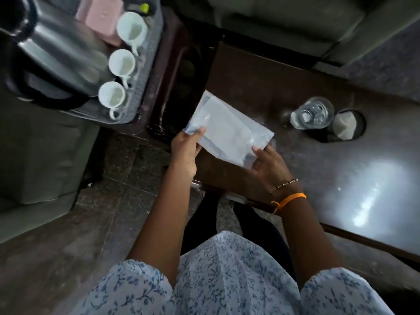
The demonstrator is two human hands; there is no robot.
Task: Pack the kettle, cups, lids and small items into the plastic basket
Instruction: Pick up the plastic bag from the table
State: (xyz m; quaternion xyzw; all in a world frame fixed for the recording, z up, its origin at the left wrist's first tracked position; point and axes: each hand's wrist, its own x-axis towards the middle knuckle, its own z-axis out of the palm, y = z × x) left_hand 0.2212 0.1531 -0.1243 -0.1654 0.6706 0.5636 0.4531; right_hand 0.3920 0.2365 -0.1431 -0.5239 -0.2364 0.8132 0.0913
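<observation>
A flat clear plastic bag [227,130] is held just above the near left corner of the dark table [318,178], pinched at its left end by the left hand [185,148] and touched at its right end by the loosely spread fingers of the right hand [268,164]. The kettle [52,57], three white cups [121,64] and a pink box [102,17] are already packed in the basket [145,87] on the left, so the step in hand looks like packing the small items. Next, the bag probably needs to be carried left and laid in the basket, and a glass [313,112] and a small black pot [347,125] at the far edge of the table are still left out.
</observation>
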